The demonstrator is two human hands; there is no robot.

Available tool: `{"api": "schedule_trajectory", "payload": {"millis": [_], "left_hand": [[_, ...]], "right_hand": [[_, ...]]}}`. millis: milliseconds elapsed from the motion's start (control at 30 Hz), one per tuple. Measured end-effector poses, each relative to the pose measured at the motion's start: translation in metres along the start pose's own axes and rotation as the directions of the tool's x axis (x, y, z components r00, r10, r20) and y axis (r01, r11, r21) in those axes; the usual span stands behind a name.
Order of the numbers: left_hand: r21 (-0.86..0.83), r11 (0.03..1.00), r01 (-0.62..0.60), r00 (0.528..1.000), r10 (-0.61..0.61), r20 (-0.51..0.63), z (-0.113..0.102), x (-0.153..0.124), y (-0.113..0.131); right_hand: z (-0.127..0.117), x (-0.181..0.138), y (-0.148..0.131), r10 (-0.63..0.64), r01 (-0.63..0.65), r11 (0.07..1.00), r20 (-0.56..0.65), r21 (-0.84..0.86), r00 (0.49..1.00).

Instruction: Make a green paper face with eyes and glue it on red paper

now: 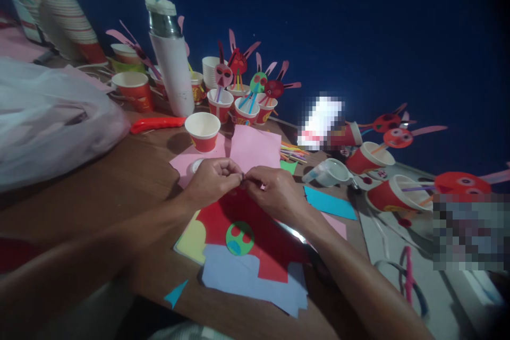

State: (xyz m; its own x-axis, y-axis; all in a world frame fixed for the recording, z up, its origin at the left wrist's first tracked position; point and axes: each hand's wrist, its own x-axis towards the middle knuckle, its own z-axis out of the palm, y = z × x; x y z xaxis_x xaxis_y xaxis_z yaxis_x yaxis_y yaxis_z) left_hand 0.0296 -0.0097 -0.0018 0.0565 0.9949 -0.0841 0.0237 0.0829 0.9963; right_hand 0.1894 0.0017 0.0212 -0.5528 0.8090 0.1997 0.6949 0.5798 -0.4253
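Observation:
Over the red paper (pixel 235 212), my left hand (pixel 215 180) and my right hand (pixel 271 186) meet at the fingertips. Both are closed in a pinch around something small and dark, too small to make out. Just below them, a round green paper face (pixel 239 238) with red eyes and a blue mouth lies on the red sheet. Pink paper (pixel 255 146) sits behind my hands. A red-and-white paper cup (pixel 202 132) stands beyond my left hand. Pale blue paper (pixel 231 271) and yellow paper (pixel 190 239) lie nearer to me.
Paper cups with paper-faced straw figures (pixel 247 101) stand at the back, others at right. A white flask (pixel 171 64), an orange-red cutter (pixel 157 125) and a plastic bag (pixel 59 122) are left. Scissors (pixel 409 276) lie right, a blue paper strip (pixel 330 203) nearer.

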Motion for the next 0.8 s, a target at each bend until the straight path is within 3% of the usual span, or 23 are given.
{"api": "schedule_trajectory", "payload": {"millis": [433, 800], "left_hand": [[-0.026, 0.999, 0.030, 0.999, -0.030, -0.013, 0.0004, -0.0006, 0.0022], [-0.010, 0.999, 0.038, 0.999, -0.038, 0.013, -0.0006, 0.0003, -0.0004]], "right_hand": [[-0.0011, -0.0002, 0.0008, -0.015, 0.015, 1.000, 0.005, 0.028, 1.000], [0.0000, 0.0003, 0.0007, -0.068, 0.071, 0.995, 0.049, -0.074, 0.997]]}}
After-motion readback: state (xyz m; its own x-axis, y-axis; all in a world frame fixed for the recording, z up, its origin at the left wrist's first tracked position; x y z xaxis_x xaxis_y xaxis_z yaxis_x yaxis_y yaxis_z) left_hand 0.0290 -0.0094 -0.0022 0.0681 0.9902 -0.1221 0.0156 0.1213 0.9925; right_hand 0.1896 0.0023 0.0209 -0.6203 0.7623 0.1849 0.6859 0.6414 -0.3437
